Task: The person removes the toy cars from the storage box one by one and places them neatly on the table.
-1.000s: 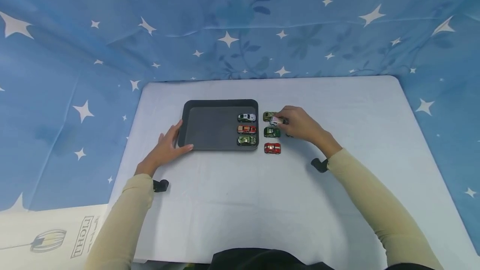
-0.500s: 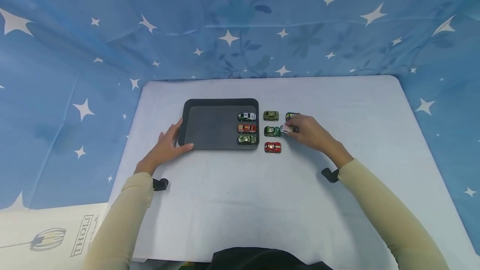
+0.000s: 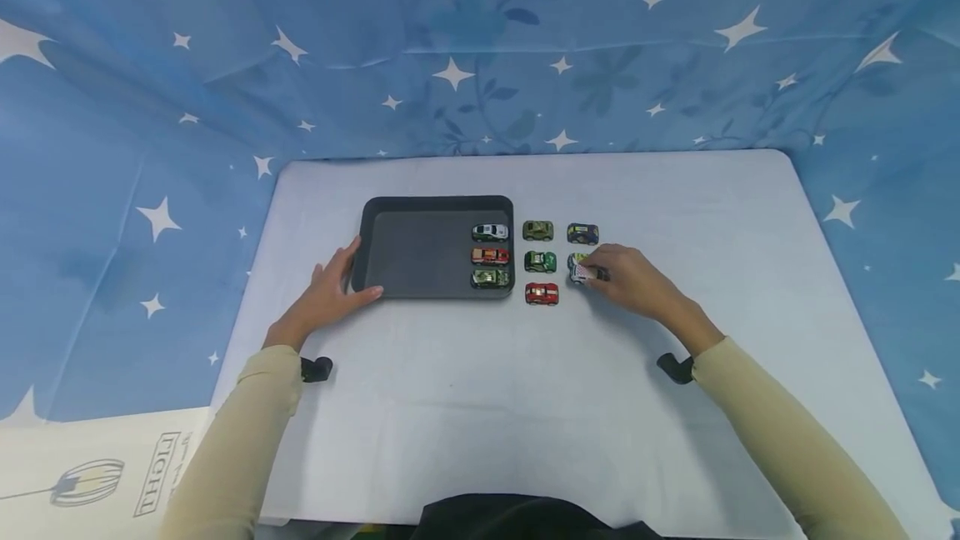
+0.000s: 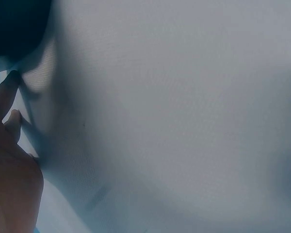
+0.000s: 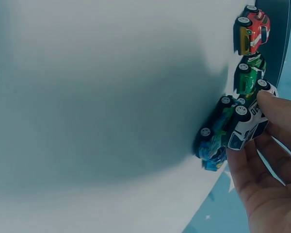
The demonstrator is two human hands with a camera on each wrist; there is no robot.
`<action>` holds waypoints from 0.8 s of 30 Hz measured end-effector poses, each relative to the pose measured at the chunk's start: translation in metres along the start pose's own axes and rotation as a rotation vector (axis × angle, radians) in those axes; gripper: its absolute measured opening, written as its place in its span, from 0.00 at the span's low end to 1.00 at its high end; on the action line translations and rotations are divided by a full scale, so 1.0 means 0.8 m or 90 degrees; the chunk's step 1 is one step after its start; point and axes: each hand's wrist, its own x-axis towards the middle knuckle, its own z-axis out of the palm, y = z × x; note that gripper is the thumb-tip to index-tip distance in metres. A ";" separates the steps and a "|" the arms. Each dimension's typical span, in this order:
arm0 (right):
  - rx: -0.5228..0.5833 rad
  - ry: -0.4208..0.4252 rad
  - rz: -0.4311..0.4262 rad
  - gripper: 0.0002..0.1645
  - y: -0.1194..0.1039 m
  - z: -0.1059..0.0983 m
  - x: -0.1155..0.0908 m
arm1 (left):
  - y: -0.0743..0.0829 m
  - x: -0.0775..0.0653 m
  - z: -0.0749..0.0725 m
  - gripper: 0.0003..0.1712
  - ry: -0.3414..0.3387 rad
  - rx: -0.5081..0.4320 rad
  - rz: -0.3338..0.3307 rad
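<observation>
In the head view my right hand pinches a white toy car between thumb and fingers. That car overlaps a yellow-green and blue toy car, partly hidden behind it. My left hand rests at the left end of the dark grey tray, fingers spread along the side and thumb on the front rim. Along the tray's right end stand a white-and-green car, an orange-red car and a camouflage car.
Right of the tray is a column with an olive car, a green car and a red car. A dark blue car stands farther right. White cloth covers the table; a starry blue curtain hangs behind.
My right hand has carried the white car rightward and toward me, from beside the olive car to over the second column. The dark blue car has come into view. The left hand stays put.
</observation>
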 end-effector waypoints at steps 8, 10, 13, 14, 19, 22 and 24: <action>-0.001 0.008 -0.007 0.16 0.004 -0.004 -0.007 | 0.001 0.004 -0.008 0.60 0.005 0.001 0.008; -0.002 0.007 -0.007 0.16 0.004 -0.003 -0.009 | 0.003 0.004 -0.009 0.59 0.005 -0.002 0.010; 0.000 0.005 -0.006 0.17 0.004 -0.001 -0.012 | 0.006 0.005 -0.010 0.59 0.004 -0.003 0.010; 0.001 0.004 -0.007 0.17 0.004 0.000 -0.013 | 0.006 0.005 -0.010 0.59 0.004 -0.004 0.009; 0.008 -0.001 -0.010 0.17 0.003 0.006 -0.018 | 0.004 0.001 -0.007 0.60 0.004 -0.007 0.010; 0.007 -0.007 -0.004 0.17 0.001 0.012 -0.022 | 0.002 -0.003 -0.003 0.60 0.007 -0.012 0.005; 0.006 -0.011 0.008 0.17 -0.002 0.016 -0.026 | 0.001 -0.006 0.000 0.60 0.005 -0.016 0.004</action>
